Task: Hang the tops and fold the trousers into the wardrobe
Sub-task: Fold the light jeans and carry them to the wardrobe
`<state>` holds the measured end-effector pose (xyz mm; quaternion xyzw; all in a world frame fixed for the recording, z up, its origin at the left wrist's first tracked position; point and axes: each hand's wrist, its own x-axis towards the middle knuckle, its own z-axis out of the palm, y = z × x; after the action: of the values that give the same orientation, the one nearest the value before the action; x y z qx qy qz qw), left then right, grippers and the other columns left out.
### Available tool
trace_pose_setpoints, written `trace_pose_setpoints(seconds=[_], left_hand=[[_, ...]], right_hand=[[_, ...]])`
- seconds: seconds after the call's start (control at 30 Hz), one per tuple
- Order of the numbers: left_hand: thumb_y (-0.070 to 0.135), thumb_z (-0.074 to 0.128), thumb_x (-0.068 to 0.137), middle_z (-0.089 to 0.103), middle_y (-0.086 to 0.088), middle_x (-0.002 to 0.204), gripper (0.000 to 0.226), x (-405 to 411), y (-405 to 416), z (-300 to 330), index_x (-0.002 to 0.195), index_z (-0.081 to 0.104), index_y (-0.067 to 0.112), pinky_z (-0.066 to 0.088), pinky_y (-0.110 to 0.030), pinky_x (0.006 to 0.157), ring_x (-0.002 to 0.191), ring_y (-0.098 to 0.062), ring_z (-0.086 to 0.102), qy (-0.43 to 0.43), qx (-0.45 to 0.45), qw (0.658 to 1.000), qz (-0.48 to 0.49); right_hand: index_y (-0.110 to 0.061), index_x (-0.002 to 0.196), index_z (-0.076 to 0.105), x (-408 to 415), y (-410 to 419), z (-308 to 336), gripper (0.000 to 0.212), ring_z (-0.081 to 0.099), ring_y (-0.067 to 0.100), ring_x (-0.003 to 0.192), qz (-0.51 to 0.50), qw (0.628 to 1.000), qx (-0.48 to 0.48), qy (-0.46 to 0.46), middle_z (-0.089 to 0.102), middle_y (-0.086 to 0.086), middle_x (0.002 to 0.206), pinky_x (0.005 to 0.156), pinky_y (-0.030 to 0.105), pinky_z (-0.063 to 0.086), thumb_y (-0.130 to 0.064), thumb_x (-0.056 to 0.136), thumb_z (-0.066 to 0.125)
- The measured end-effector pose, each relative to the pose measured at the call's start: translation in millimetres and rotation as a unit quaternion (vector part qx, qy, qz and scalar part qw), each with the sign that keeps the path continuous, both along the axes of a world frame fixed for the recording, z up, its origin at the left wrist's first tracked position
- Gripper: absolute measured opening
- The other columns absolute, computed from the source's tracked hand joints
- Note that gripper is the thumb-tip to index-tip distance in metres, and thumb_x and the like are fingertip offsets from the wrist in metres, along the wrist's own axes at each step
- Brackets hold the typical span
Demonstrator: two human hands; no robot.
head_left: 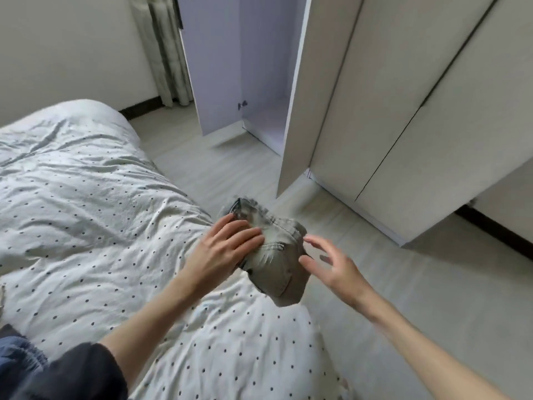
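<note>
Here the left hand is lying on top of the folded grey-green trousers, its fingers straight and pressing flat against the cloth, while whether the thumb underneath is gripping cannot be told. The bundle is sitting just off the right edge of the bed, above the pale floor. The right hand is hovering just beside the trousers, fingers spread apart and holding nothing. Farther off, the wardrobe is standing with one door swung open.
</note>
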<state>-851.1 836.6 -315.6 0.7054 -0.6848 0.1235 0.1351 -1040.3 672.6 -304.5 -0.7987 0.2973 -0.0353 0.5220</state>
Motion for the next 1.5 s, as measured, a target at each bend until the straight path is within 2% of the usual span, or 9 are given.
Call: trace_pose_setpoints(seconds=[0.17,0.37,0.53,0.6,0.7,0.8,0.97,1.17,1.5], left_hand=[[0.018,0.046,0.095,0.061,-0.004,0.127,0.033,-32.1,-123.7,32.0,0.122,0.064,0.018,0.035,-0.049,0.108,0.122,-0.025,0.054,-0.101,-0.031,0.986,-0.127],[0.011,0.046,0.095,0.056,-0.014,0.132,0.034,-60.0,-267.1,54.9,0.123,0.064,0.020,0.037,-0.047,0.107,0.128,-0.031,0.047,-0.103,-0.085,0.982,-0.133],[0.003,0.070,0.078,0.036,-0.014,0.147,0.069,-26.1,-320.6,61.0,0.137,0.043,0.027,0.035,-0.049,0.108,0.132,-0.034,0.041,-0.058,-0.054,0.997,-0.024],[-0.008,0.072,0.071,0.038,-0.014,0.146,0.093,-4.7,-327.8,53.0,0.146,0.029,0.027,0.041,-0.048,0.104,0.129,-0.031,0.044,0.117,-0.055,0.985,0.115],[0.007,0.055,0.093,0.062,-0.011,0.118,0.065,24.8,-321.7,49.0,0.148,0.023,0.020,0.053,-0.034,0.086,0.099,-0.020,0.064,0.632,-0.102,0.724,0.258],[0.037,0.053,0.088,0.071,-0.012,0.100,0.035,77.6,-312.6,41.0,0.108,0.066,0.012,0.057,-0.036,0.079,0.090,-0.021,0.069,0.827,-0.119,0.487,0.253],[0.069,0.058,0.072,0.064,-0.005,0.122,0.064,204.4,-297.9,69.4,0.116,0.065,0.023,0.046,-0.041,0.098,0.113,-0.019,0.059,0.808,-0.132,0.549,0.171],[0.018,0.067,0.077,0.058,-0.025,0.118,0.044,347.3,-292.7,129.9,0.119,0.053,0.023,0.057,-0.038,0.079,0.099,-0.023,0.065,0.729,-0.249,0.601,0.212],[0.016,0.064,0.087,0.060,-0.019,0.111,0.031,560.7,-303.1,169.8,0.111,0.053,0.033,0.055,-0.032,0.065,0.089,-0.013,0.064,0.620,-0.259,0.681,0.292]], right_hand=[[-0.015,0.147,0.029,-10.8,-147.6,34.8,0.098,0.039,0.013,0.134,0.042,0.977,0.202,0.048,0.039,-0.001,0.147,0.114,0.033,0.028,-0.055,0.064,0.065],[-0.008,0.113,0.060,-30.5,-293.4,50.0,0.046,0.067,0.020,0.101,0.089,0.932,0.344,0.073,0.070,0.009,0.110,0.082,0.027,0.054,-0.025,0.073,0.073],[-0.005,0.103,0.067,6.8,-354.7,66.8,0.023,0.066,0.017,0.100,0.084,0.968,0.231,0.046,0.069,0.010,0.110,0.091,0.024,0.051,-0.002,0.080,0.068],[0.001,0.107,0.066,44.4,-367.8,75.1,0.029,0.066,0.022,0.100,0.067,0.979,0.189,0.029,0.069,0.013,0.110,0.093,0.029,0.051,0.000,0.079,0.070],[0.003,0.108,0.067,105.8,-370.3,87.8,0.034,0.066,0.019,0.090,0.075,0.985,0.157,-0.006,0.070,0.011,0.103,0.084,0.024,0.054,0.006,0.075,0.071],[-0.006,0.096,0.072,177.4,-368.3,97.0,0.027,0.066,0.011,0.073,0.112,0.984,0.136,0.001,0.072,0.003,0.085,0.067,0.017,0.053,0.006,0.071,0.075],[-0.007,0.095,0.073,317.3,-372.6,119.7,0.022,0.070,0.012,0.069,0.100,0.980,0.169,0.004,0.074,0.001,0.079,0.064,0.020,0.055,-0.004,0.073,0.076],[-0.014,0.101,0.071,477.1,-358.1,173.6,0.024,0.068,0.015,0.077,0.142,0.977,0.157,-0.015,0.073,0.003,0.093,0.066,0.024,0.052,-0.019,0.079,0.074],[-0.020,0.099,0.065,697.6,-365.4,192.7,0.011,0.065,0.012,0.081,0.180,0.973,0.134,-0.048,0.070,-0.003,0.090,0.075,0.031,0.052,-0.018,0.088,0.063]])
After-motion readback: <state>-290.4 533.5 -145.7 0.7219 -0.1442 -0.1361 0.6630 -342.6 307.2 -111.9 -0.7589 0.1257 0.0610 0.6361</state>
